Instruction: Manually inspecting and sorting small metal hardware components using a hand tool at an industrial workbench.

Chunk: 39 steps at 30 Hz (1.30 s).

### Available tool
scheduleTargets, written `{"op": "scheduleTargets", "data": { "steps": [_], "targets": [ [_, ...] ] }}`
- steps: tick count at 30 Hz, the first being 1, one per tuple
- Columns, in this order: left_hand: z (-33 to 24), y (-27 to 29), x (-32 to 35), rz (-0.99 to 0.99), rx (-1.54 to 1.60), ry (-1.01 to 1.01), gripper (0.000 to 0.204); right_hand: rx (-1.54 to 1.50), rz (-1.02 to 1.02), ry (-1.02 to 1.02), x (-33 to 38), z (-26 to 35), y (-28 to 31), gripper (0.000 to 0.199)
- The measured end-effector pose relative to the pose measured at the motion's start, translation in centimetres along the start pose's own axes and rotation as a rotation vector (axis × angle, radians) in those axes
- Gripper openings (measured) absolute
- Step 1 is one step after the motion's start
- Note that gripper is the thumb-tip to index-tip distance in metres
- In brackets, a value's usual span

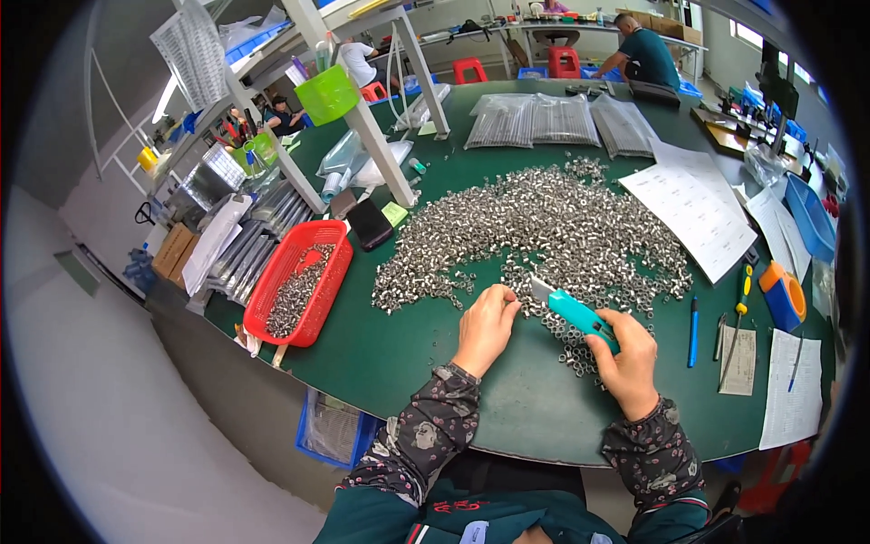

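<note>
A large heap of small silver metal rings (544, 218) spreads over the green tabletop in front of me. My right hand (627, 363) is closed round a teal utility knife (580, 317). Its bare blade points up and left, over the near side of the heap. Just left of the blade tip is my left hand (487, 328), thumb and fingertips pinched together. Whatever sits in that pinch is too small to make out. More rings lie loose below the knife, near my right fingers. Patterned dark sleeves cover both forearms.
A red plastic basket (299, 286) holding more rings stands at the left, beside a black phone (370, 224). Right of the heap lie printed sheets (693, 213), a blue pen (693, 331), a yellow-handled screwdriver (744, 290) and an orange tape roll (783, 297). Bagged metal rods (535, 121) lie behind.
</note>
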<state>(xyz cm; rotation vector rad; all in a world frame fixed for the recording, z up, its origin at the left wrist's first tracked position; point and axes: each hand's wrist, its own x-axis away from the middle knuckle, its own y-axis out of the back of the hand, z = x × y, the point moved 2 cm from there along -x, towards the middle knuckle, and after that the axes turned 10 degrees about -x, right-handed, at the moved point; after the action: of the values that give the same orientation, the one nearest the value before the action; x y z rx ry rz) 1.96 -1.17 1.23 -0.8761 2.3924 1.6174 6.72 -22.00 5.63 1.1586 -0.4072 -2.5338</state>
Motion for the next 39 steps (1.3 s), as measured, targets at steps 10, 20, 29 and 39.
{"op": "scheduleTargets", "data": {
  "steps": [10,20,29,39],
  "targets": [
    [1.4,0.7,-0.4,0.303,1.624,0.510,0.010,0.057,0.081,-0.060,0.4,-1.0,-0.7,0.025],
    [2.2,0.1,-0.6,0.389,1.630,0.459,0.002,0.048,0.093,-0.062,0.4,-1.8,-0.9,0.024],
    [1.4,0.2,-0.3,0.411,1.650,0.469,0.007,0.058,0.127,-0.058,0.6,-1.5,-1.1,0.025],
    [1.2,0.1,0.0,0.393,1.626,0.467,0.012,0.051,0.244,-0.107,0.8,-0.8,-1.4,0.025]
  ]
}}
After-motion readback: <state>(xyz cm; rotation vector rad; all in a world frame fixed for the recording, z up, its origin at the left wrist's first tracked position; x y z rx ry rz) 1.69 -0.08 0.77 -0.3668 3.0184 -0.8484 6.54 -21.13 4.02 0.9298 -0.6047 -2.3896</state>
